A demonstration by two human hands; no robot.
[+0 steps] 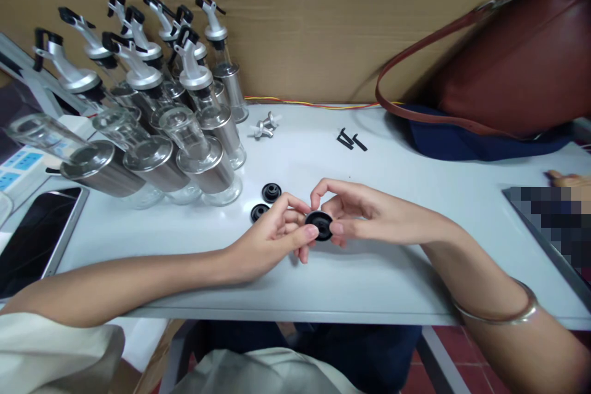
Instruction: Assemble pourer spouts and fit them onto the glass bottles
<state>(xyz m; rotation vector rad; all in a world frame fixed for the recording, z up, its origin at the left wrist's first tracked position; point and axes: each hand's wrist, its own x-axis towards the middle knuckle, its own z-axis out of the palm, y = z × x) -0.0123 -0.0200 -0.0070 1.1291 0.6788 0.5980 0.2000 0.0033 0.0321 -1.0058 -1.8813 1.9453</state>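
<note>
Between my hands is a round black cap [319, 226] with a pale rim, its hollow side facing me. My left hand [281, 231] pinches its left edge with the thumb on top. On the other side my right hand [355, 212] grips the right edge between thumb and fingers. Two similar black caps, one farther back [271, 192] and one nearer [260, 213], lie just beyond my left hand, the nearer partly hidden by it. Silver spout pieces [265, 126] rest farther back on the white table [305, 160]. Thin black levers [351, 140] lie to their right.
Several glass bottles with steel sleeves and silver pour spouts [215, 71] crowd the left; the front ones, such as this bottle [207, 166], have bare necks. A phone [41, 240] lies at far left. A brown bag [517, 61] stands back right, near another person's hand [570, 181].
</note>
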